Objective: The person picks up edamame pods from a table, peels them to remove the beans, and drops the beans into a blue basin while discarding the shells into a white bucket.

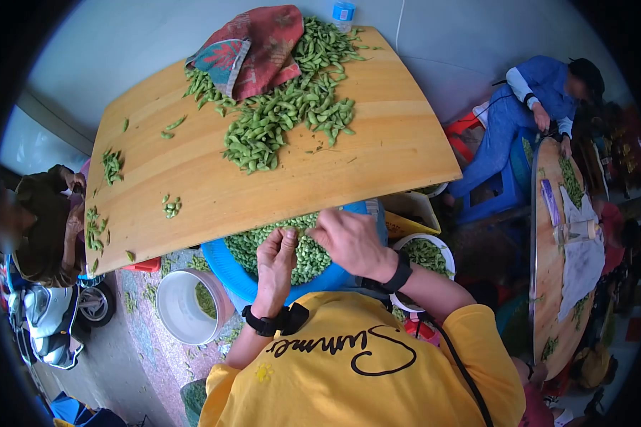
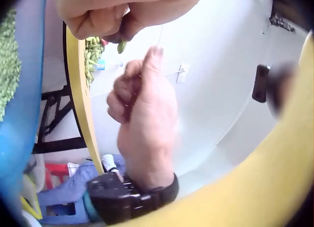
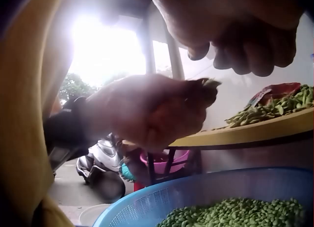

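Between thumb and fingers my left hand [image 1: 276,267] pinches a green soybean pod [image 2: 121,46], with just its tip showing. My right hand [image 1: 356,242] is beside it; its fingers are loosely curled, the thumb stands apart from them, and nothing shows in its grasp. Below both hands sits a blue plastic basket [image 3: 142,210] holding many shelled green beans [image 3: 235,213]. A heap of unshelled pods [image 1: 263,135] lies on the wooden table [image 1: 363,167] in front, partly under a red patterned cloth [image 1: 263,53].
A white bucket [image 1: 167,302] stands left of the basket, and another bucket of pods [image 1: 426,257] on the right. A plastic bottle [image 1: 343,14] is at the table's far edge. People sit at left and far right; a scooter [image 1: 50,320] is parked at left.
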Motion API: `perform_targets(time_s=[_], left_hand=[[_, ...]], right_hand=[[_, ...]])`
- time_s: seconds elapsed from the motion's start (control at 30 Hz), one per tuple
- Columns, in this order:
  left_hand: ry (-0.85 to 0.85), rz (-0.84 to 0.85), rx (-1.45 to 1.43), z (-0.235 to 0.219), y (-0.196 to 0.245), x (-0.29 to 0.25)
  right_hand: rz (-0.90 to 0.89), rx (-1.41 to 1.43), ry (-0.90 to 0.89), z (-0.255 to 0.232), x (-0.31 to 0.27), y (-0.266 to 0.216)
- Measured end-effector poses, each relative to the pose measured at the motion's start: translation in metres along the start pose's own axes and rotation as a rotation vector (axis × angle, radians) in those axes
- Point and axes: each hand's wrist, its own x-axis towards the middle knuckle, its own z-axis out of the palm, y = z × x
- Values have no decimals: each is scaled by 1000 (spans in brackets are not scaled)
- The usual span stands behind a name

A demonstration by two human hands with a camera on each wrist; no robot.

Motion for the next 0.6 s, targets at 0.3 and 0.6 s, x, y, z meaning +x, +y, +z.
perform_targets(time_s=[0.3,0.6], left_hand=[[-177,-200,-501,-8,3,1],[-85,-188,-443,-10,8,1]], right_hand=[[-63,100,-137,23,-4,4],[351,790,-499,3,6,14]])
